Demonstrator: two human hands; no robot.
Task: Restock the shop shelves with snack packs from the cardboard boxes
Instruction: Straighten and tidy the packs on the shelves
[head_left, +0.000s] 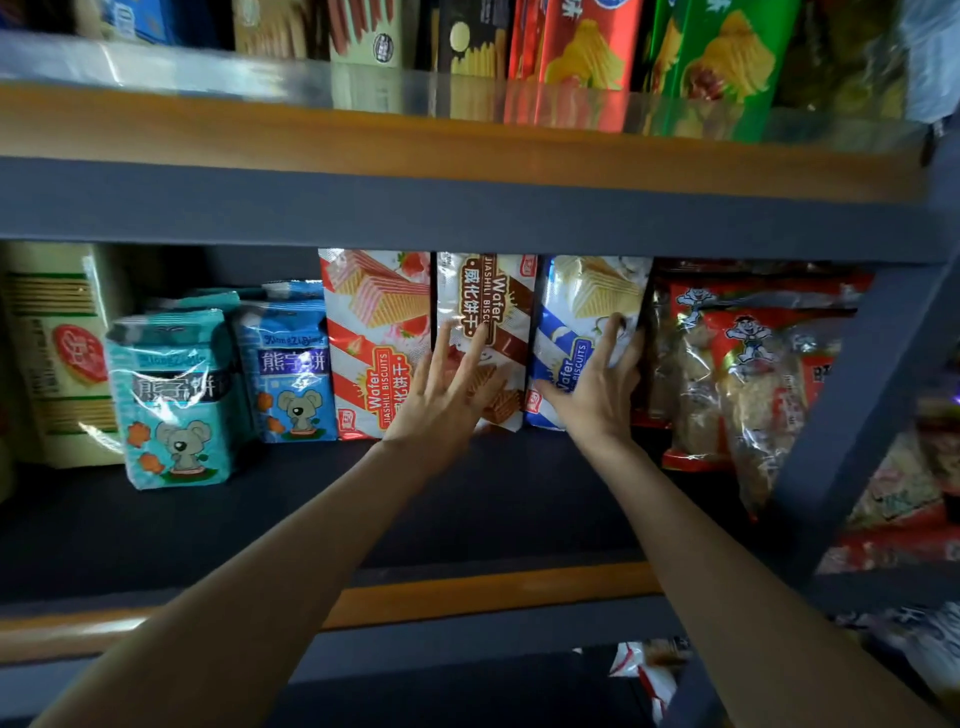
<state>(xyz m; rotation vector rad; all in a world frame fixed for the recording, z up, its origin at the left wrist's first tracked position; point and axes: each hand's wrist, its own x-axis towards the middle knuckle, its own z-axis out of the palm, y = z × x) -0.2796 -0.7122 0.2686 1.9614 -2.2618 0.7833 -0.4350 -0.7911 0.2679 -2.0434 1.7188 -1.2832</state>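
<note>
Shelving: a dark grey-blue metal shelf unit (467, 208) fills the view, its decks edged in front with an orange-brown wooden strip (467, 150).
Middle deck: a dark matte shelf board (363, 514), dimly lit and shadowed toward the back.
Upright: a slanting grey-blue metal post (852, 395) stands at the right.
Top edge: a clear plastic rail (208, 73) catches bright glare.
Light: brighter above, dim below.
</note>
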